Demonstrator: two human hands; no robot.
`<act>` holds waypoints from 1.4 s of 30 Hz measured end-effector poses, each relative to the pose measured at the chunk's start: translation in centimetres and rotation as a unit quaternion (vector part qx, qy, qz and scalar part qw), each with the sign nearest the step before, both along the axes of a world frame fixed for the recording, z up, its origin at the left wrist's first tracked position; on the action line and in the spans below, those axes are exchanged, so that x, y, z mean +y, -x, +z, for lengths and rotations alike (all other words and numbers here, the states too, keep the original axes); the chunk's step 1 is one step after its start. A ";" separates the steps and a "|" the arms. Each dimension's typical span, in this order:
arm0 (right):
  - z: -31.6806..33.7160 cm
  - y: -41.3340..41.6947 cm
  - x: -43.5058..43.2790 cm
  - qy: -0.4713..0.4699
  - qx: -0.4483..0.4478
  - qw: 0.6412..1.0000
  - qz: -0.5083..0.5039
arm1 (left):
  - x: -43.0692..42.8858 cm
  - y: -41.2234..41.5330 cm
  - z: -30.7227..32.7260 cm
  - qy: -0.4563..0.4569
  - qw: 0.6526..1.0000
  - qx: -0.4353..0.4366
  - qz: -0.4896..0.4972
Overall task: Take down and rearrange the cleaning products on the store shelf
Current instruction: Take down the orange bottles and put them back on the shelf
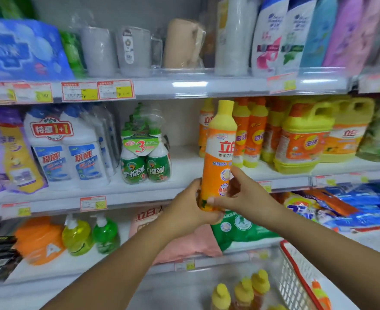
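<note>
A person's two hands held one tall orange dish-soap bottle [220, 153] with a yellow cap, upright, in front of the middle shelf [184, 162], near the centre of the view. The left hand [188, 208] was wrapped round the bottle's base from 8 o'clock. The right hand [246, 193] clasped the lower body from 4 o'clock, thumb across the front and fingers behind. Both were closed firmly on the bottle.

Whether it was heading for the shelf or the basket could not be told. Either way, the job seemed to call for keeping the bottle vertical, holding it low as here, and lifting the base clear of the shelf lip. If shelved, it would likely sit best label forward in the bare gap at 9 o'clock of the bottle.

Just behind it, at 3 o'clock, stood a row of matching orange bottles [250, 135]; a careless swing could topple them. Beyond those stood big yellow-handled jugs [303, 139]. At 9 o'clock, across the gap, sat a green triple pack [144, 155], then white cleaner bottles [66, 151]. At 5 o'clock, low down, a red-rimmed basket [296, 260] held several yellow-capped bottles [242, 289]. Shampoo bottles [272, 34] lined the top shelf at 1 o'clock. Edges of the view were blurred.
</note>
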State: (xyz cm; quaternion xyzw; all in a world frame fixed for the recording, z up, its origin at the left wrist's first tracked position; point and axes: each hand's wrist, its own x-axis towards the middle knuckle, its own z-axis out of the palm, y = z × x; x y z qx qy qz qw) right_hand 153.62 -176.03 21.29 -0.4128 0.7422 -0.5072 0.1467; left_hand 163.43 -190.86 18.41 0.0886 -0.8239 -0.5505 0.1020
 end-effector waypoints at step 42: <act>0.7 1.1 2.5 0.122 -0.229 0.965 -0.035 | 2.8 -1.5 -2.7 0.090 0.994 -0.051 0.024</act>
